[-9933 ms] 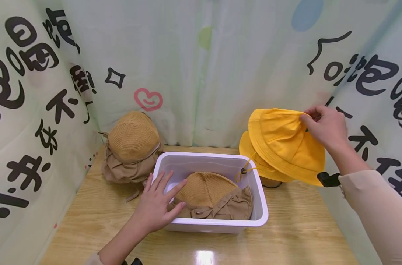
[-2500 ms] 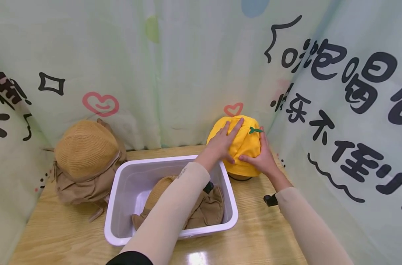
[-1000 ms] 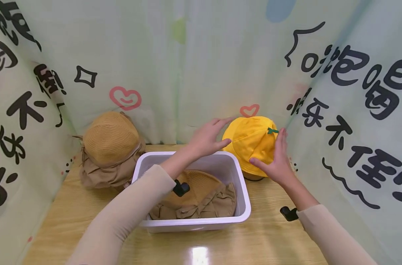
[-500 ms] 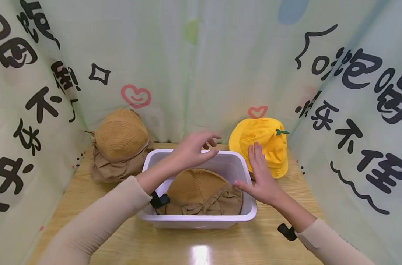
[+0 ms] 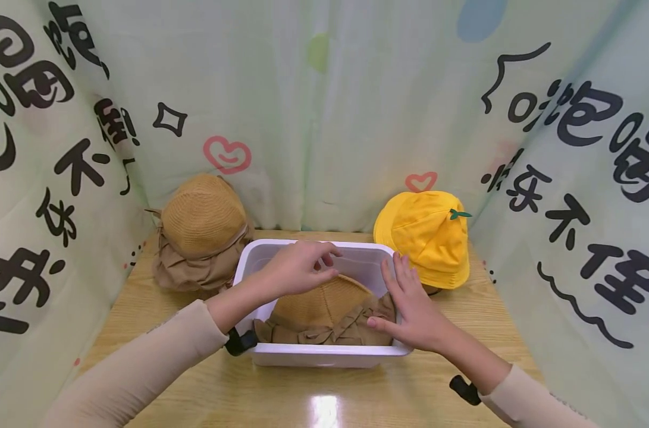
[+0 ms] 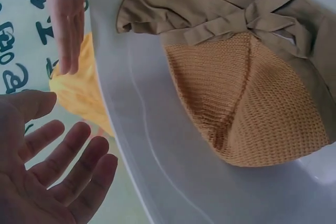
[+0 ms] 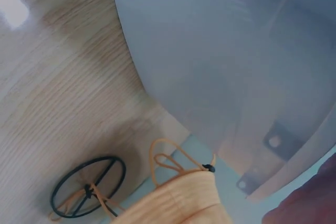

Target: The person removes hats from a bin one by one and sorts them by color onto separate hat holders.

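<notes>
A straw hat with a brown cloth brim and bow (image 5: 324,306) lies inside a white plastic tub (image 5: 329,356). My left hand (image 5: 300,267) hovers over the tub's back left part, fingers loosely bent and holding nothing. Fingers straight, my right hand (image 5: 416,315) is at the tub's right rim; whether it touches is unclear. Behind it, a yellow hat (image 5: 426,238) with a green sprout sits at the back right, apart from both hands. In the right wrist view, its cord (image 7: 170,161) hangs near a black wire ring base (image 7: 89,187).
A second straw hat with brown cloth (image 5: 203,232) stands at the back left, beside the tub. Everything rests on a light wooden table (image 5: 206,380). Printed curtains (image 5: 281,119) enclose the back and both sides.
Earlier my right hand held the yellow hat up by its crown; later both hands were on it at the back right. Both have since let go and drawn back to the tub.
</notes>
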Motion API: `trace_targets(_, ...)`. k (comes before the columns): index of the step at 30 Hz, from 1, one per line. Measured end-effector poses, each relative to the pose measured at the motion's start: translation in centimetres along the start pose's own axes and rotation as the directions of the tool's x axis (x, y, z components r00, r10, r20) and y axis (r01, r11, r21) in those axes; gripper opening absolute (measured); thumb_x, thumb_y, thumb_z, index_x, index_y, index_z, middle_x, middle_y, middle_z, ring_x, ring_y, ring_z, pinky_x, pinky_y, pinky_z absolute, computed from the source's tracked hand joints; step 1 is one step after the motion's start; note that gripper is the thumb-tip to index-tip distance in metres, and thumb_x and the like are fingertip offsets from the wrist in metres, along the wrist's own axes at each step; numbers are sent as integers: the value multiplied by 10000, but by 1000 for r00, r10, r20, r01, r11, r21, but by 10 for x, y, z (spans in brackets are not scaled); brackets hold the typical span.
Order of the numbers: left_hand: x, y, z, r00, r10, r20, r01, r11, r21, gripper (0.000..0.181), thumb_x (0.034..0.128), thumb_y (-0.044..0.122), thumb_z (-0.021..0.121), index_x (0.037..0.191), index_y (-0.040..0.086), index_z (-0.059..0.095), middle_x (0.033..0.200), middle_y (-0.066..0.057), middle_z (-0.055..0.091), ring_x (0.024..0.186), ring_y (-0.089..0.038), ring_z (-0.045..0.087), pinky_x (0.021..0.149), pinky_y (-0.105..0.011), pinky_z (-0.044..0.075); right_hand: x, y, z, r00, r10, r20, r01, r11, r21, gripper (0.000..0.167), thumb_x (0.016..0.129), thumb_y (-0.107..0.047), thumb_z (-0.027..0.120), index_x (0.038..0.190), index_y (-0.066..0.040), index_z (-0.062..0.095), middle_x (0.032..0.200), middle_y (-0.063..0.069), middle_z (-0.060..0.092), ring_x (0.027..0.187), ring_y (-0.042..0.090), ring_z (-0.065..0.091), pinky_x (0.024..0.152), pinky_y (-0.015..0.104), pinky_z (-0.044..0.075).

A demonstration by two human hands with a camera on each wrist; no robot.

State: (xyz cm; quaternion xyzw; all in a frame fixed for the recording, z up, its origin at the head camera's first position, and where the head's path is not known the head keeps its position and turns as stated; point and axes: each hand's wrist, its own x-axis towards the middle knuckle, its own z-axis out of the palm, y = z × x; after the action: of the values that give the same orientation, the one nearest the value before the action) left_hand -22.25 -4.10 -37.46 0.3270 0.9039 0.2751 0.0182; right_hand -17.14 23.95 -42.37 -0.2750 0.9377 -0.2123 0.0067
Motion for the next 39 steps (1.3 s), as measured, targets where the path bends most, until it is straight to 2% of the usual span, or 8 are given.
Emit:
trace_targets(4,-3,-3,4,999,-14,37,13,1000,27,286,950,277,671,1210,157,669,984,25,749,840,-110,696,763,-318,552,-2,-2,8,1000,-9,-6,8,992,-123,1130,839,-652,646,1594,-18,96,1632,299,-10,1513,443,-71,1188,638,71)
trace_targets(7,-5,-7,7,998,-17,62,15,999,35,279,955,268,664,1208,150,669,975,16,756,850,-124,711,764,-329,559,-5,-1,13,1000,-2,-13,-1,983,-185,1159,825,-691,637,1592,-11,95,1631,300,7,1517,434,-56,1188,633,102)
trace_targets(12,-3,-16,9,994,-34,100,28,998,64,266,963,276,652,1195,148,685,957,31,756,868,-136,705,761,-338,552,-7,1,17,999,33,-17,-36,985,-170,1158,826,-697,634,1598,-37,79,1647,256,-25,1527,402,-58,1208,588,104)
trace_targets(17,1,-24,7,987,-54,150,48,998,41,257,977,260,634,1185,120,693,977,6,756,880,-141,700,767,-328,549,-7,1,20,999,35,-20,-38,984,-172,1132,838,-697,618,1597,-38,99,1648,255,4,1528,413,-10,1210,570,136)
trace_targets(22,8,-29,6,982,-51,184,49,999,15,233,988,202,604,1174,100,699,999,-26,751,876,-144,693,782,-329,545,-8,0,20,999,25,-35,-31,985,-170,1107,850,-675,618,1594,-30,114,1646,260,23,1526,424,10,1209,567,142)
trace_targets(29,23,-33,13,976,-61,209,50,997,57,285,991,99,504,1178,78,718,1113,-45,729,903,-164,636,828,-357,511,-7,0,17,998,11,-57,-21,986,-165,1076,866,-648,617,1588,-12,134,1645,262,28,1524,429,13,1218,553,117)
trace_targets(35,28,-33,17,944,-150,295,119,986,119,289,1014,101,499,1233,121,688,1088,-53,701,881,-200,595,768,-369,489,-5,1,18,996,-19,-87,5,987,-163,1025,889,-618,606,1590,-23,153,1637,278,70,1515,451,59,1198,588,154)
trace_targets(39,30,-32,23,921,-188,342,149,979,137,348,1026,124,487,1347,152,619,1217,-74,672,910,-238,598,723,-372,483,-8,1,20,997,-14,-77,2,988,-153,1009,895,-612,598,1581,-3,179,1638,275,67,1516,448,60,1195,595,150)
